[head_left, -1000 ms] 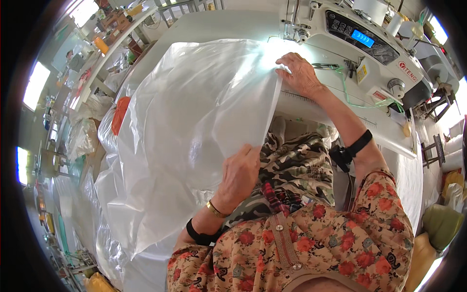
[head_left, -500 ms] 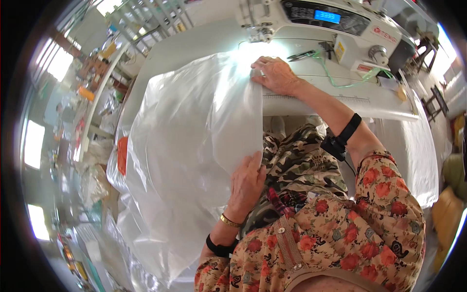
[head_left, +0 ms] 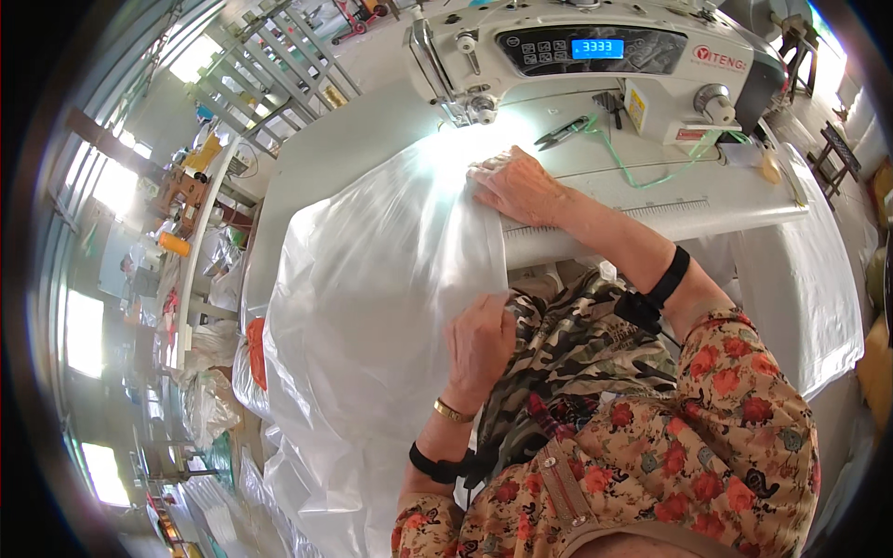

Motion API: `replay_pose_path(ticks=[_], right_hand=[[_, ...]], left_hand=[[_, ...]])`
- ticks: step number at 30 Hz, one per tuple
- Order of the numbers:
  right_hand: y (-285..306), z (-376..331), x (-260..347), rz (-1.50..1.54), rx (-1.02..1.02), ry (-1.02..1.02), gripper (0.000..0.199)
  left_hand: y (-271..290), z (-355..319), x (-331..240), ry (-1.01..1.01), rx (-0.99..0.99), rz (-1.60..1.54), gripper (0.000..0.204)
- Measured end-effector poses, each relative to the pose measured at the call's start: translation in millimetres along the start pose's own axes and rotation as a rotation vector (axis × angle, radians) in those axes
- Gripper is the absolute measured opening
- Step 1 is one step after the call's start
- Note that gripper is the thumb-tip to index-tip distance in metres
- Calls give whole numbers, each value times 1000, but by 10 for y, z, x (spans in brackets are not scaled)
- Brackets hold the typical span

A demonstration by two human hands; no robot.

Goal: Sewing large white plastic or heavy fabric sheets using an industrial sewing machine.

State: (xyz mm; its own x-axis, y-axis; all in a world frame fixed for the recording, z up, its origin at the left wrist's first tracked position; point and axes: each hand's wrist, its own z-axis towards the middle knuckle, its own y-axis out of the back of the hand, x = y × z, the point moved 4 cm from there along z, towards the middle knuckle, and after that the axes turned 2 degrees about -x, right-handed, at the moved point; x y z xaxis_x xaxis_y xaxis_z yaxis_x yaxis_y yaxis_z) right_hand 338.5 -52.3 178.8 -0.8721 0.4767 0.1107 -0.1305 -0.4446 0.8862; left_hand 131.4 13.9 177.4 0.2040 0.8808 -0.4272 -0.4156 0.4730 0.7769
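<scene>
A bright workshop with shelving and windows on the left; a white sewing table (head_left: 353, 158) carries an industrial sewing machine (head_left: 595, 56) with a lit blue display. A large sheet of translucent white plastic film (head_left: 372, 307) drapes from the table's near part over its front edge and down toward the floor on the person's left. The right hand (head_left: 516, 184) lies flat on the film's upper edge, fingers (head_left: 486, 172) extended and pressing it to the table, just short of the needle area (head_left: 479, 107). The left hand (head_left: 479, 339) holds the film's right-hand edge lower down, over the lap; its fingers curl onto the film, though whether they pinch it cannot be told.

Progress, as judged: the film is laid up to the machine but its edge does not appear to be under the presser foot yet, so stitching seems still ahead.

Room: bare table lies left of the film; thread snips (head_left: 563, 133) and a green cord (head_left: 651, 163) lie to the right, near the right hand.
</scene>
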Motion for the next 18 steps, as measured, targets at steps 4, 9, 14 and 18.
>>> replay_pose_path(ticks=[4,9,14,18], right_hand=[[51,9,89,0,32,-23,41],[24,16,150,54,-41,14,43],[99,58,219,95,17,-14,44],[58,60,203,63,87,-16,43]], left_hand=[[28,327,83,-24,-1,54,7],[66,731,157,6,27,141,8],[85,849,231,49,87,111,10],[132,888,276,41,113,37,14]])
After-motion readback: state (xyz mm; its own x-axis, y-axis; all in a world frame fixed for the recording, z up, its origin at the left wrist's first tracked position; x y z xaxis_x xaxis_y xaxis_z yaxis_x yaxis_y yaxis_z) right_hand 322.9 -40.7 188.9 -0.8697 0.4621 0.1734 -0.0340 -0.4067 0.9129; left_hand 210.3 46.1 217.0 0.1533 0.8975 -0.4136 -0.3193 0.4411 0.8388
